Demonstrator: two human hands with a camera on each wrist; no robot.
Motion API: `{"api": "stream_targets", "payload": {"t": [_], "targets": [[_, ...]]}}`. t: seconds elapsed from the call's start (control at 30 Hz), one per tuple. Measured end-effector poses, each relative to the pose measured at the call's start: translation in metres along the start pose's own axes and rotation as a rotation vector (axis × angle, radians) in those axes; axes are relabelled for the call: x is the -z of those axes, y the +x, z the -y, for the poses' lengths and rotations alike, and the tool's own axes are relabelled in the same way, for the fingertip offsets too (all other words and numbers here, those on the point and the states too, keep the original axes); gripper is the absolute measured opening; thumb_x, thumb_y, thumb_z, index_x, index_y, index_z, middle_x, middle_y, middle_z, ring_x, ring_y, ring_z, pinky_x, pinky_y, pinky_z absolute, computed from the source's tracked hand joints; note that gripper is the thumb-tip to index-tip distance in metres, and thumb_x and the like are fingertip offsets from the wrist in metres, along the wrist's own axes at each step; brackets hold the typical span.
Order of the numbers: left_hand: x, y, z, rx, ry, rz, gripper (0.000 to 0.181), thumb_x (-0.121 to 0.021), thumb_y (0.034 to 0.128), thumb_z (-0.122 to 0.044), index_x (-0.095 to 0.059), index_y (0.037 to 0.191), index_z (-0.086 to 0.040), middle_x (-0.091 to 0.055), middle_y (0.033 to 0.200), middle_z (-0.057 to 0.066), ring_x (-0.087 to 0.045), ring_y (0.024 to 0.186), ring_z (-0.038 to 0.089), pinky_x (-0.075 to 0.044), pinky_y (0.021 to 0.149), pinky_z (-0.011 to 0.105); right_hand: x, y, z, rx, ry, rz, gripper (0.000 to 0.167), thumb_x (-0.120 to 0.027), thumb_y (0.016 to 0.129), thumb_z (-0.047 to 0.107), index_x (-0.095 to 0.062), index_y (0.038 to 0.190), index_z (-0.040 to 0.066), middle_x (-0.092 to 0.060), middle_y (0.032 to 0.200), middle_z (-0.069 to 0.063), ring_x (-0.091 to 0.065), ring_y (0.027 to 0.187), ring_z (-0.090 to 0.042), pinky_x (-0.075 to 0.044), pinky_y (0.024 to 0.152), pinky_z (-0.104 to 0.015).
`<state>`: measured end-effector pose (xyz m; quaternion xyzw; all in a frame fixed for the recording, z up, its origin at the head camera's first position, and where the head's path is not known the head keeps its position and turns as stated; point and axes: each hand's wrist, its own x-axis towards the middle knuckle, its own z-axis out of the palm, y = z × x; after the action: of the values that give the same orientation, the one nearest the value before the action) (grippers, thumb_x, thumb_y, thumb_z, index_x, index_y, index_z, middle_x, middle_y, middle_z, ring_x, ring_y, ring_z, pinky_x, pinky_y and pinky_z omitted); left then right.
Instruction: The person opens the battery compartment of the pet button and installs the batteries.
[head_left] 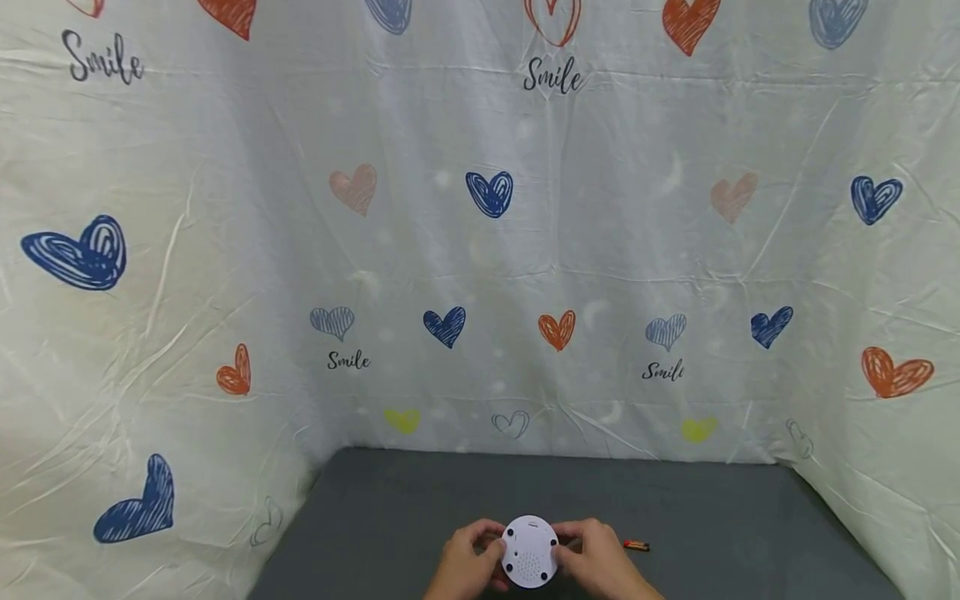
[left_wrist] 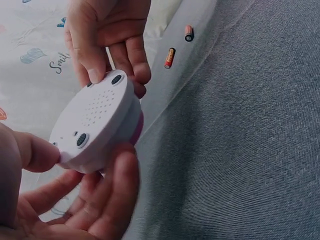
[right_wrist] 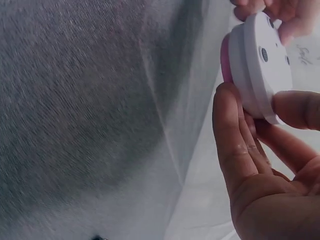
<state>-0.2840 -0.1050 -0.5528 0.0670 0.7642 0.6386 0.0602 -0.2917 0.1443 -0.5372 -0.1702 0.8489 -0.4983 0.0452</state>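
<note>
A round white device (head_left: pixel 529 552) with small dark feet and a dotted patch of holes on its face is held up between both hands. The left hand (head_left: pixel 469 560) grips its left edge, thumb on the face and fingers behind. On the opposite edge, the right hand (head_left: pixel 596 558) pinches it in the same manner. A pink part shows on the far side of the device (left_wrist: pixel 95 120) in the left wrist view, and also on the device (right_wrist: pixel 257 70) in the right wrist view.
Just right of the right hand, small batteries (head_left: pixel 636 545) lie on the dark grey table (head_left: pixel 390 517); the left wrist view shows two, one battery (left_wrist: pixel 170 58) nearer. A white cloth (head_left: pixel 600 242) printed with hearts and "Smile" hangs behind and at both sides.
</note>
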Motion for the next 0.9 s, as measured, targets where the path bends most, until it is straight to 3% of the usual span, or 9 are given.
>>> {"api": "stream_targets", "payload": {"t": [0.17,0.33,0.43,0.57,0.67,0.9], "targets": [[-0.003,-0.003,0.004,0.021,0.059,-0.013,0.021,-0.064,0.0942,-0.005,-0.073,0.110,0.005,-0.069,0.089,0.005,-0.071,0.062,0.016,-0.068,0.055,0.035,-0.006,0.002,-0.013,-0.078,0.039,0.038,0.033,-0.071,0.090,0.007,-0.080,0.119,-0.006,-0.082,0.096,-0.008,-0.073,0.067,-0.013,-0.062,0.057,-0.026],[-0.004,-0.003,0.011,0.020,0.116,0.010,0.023,-0.064,0.0903,-0.004,-0.074,0.106,0.008,-0.069,0.084,0.004,-0.072,0.067,0.015,-0.068,0.057,0.033,-0.014,0.012,-0.045,-0.198,0.094,0.090,0.033,-0.072,0.089,0.013,-0.082,0.118,0.000,-0.078,0.089,0.000,-0.071,0.066,-0.011,-0.059,0.058,-0.022],[-0.004,-0.002,0.012,0.044,0.130,0.040,0.026,-0.064,0.0898,-0.003,-0.073,0.110,0.011,-0.071,0.085,0.004,-0.073,0.070,0.015,-0.069,0.061,0.032,-0.015,0.012,-0.048,-0.207,0.096,0.109,0.033,-0.071,0.090,0.013,-0.081,0.119,-0.001,-0.079,0.092,0.000,-0.071,0.066,-0.009,-0.059,0.058,-0.020],[-0.005,-0.003,0.011,0.086,0.128,0.063,0.030,-0.065,0.0896,-0.003,-0.072,0.114,0.014,-0.073,0.086,0.005,-0.074,0.072,0.015,-0.069,0.065,0.032,-0.013,0.004,-0.032,-0.169,0.062,0.114,0.032,-0.068,0.092,0.009,-0.080,0.118,-0.006,-0.081,0.094,-0.003,-0.071,0.066,-0.009,-0.061,0.059,-0.025],[-0.006,-0.002,0.011,0.099,0.126,0.058,0.032,-0.065,0.0894,-0.003,-0.072,0.115,0.014,-0.073,0.087,0.006,-0.075,0.071,0.016,-0.070,0.064,0.033,-0.013,0.002,-0.027,-0.190,0.063,0.124,0.032,-0.067,0.093,0.010,-0.080,0.119,-0.004,-0.081,0.094,-0.002,-0.071,0.068,-0.009,-0.062,0.061,-0.025],[-0.007,-0.004,0.016,0.062,0.083,0.059,0.030,-0.066,0.0904,-0.002,-0.072,0.114,0.015,-0.073,0.086,0.005,-0.076,0.069,0.017,-0.070,0.063,0.035,-0.013,0.003,-0.038,-0.194,0.104,0.146,0.029,-0.070,0.095,0.013,-0.081,0.117,-0.001,-0.080,0.094,0.000,-0.076,0.072,-0.012,-0.067,0.063,-0.028]]}}
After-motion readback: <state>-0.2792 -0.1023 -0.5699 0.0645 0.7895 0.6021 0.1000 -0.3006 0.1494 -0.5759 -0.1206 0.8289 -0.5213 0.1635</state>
